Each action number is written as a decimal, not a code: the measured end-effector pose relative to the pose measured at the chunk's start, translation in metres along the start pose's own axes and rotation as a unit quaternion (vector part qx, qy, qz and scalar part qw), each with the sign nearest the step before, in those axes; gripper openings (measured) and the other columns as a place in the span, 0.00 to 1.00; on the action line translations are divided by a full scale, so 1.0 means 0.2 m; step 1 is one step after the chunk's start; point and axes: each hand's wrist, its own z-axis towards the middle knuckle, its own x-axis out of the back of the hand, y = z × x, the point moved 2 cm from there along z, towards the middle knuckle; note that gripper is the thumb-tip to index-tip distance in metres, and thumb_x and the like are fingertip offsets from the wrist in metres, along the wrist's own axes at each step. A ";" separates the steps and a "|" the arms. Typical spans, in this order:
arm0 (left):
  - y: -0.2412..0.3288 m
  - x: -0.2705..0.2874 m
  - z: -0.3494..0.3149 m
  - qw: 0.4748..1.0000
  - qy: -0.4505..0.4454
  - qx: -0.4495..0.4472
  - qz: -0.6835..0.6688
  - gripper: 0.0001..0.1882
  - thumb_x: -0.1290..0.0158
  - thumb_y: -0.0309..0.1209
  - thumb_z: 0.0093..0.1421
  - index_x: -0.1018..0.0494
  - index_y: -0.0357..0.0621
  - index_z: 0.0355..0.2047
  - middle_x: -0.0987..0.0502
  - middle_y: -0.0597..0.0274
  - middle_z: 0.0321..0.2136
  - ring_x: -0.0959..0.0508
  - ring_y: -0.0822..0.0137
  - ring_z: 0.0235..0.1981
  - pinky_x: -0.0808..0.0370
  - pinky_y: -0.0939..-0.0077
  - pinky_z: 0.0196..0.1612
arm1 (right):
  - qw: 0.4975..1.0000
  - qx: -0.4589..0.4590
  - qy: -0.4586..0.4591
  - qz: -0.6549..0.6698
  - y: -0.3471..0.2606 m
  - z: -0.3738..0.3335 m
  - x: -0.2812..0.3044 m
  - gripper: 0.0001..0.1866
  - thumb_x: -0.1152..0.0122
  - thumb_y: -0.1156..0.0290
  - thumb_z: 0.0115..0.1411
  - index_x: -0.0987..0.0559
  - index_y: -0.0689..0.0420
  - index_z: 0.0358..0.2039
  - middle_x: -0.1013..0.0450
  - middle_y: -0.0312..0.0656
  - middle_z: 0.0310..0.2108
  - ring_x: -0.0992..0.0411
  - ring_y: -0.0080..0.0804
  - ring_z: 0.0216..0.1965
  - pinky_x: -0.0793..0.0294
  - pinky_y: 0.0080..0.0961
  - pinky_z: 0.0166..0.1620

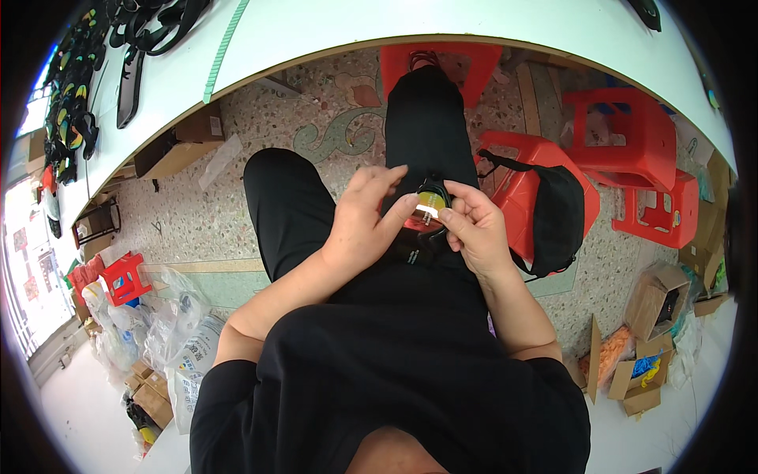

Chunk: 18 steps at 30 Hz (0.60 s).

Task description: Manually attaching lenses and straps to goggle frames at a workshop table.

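Note:
Above my lap, a pair of goggles (pixel 431 207) with a black frame and a shiny yellow-to-red mirrored lens is held up. My right hand (pixel 476 227) pinches its right side, with the thumb over the lens edge and the index finger at the top. At the left side of the goggles is my left hand (pixel 365 213), its fingers stretched out and apart. The left thumb tip is at the lens edge; whether it touches I cannot tell. Part of the goggles' lower side and strap is lost against my black clothes.
A white table (pixel 316 24) curves across the front, with many goggles (pixel 75 118) piled at its left and a green strip (pixel 225 51) on it. Red stools (pixel 624 134) and a black bag (pixel 557 213) stand right. Plastic bags (pixel 178 316) lie left, open cartons (pixel 643 375) lower right.

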 end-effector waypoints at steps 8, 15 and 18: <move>0.05 -0.03 -0.04 0.994 0.019 -0.069 0.083 0.09 0.38 0.25 0.55 0.23 0.35 0.35 0.24 0.55 0.26 0.23 0.57 0.25 0.25 0.69 0.29 | 1.000 -0.005 0.000 0.007 -0.01 0.01 0.00 0.21 0.38 0.80 0.60 0.28 0.66 0.54 0.33 0.31 0.23 0.36 0.13 0.18 0.36 0.10 0.20; 0.08 -0.04 -0.05 0.992 0.043 -0.056 0.101 0.05 0.41 0.23 0.57 0.22 0.35 0.34 0.25 0.54 0.25 0.23 0.57 0.26 0.26 0.68 0.29 | 1.000 -0.006 0.004 0.005 -0.01 0.01 0.00 0.21 0.38 0.81 0.59 0.28 0.66 0.54 0.33 0.30 0.22 0.37 0.12 0.18 0.38 0.10 0.20; 0.09 -0.04 -0.05 0.990 0.058 -0.059 0.114 0.04 0.42 0.22 0.58 0.22 0.36 0.35 0.26 0.54 0.24 0.24 0.59 0.25 0.27 0.70 0.28 | 1.000 -0.006 0.001 0.000 -0.01 0.02 0.00 0.21 0.38 0.81 0.59 0.28 0.66 0.54 0.33 0.29 0.22 0.37 0.12 0.18 0.38 0.09 0.20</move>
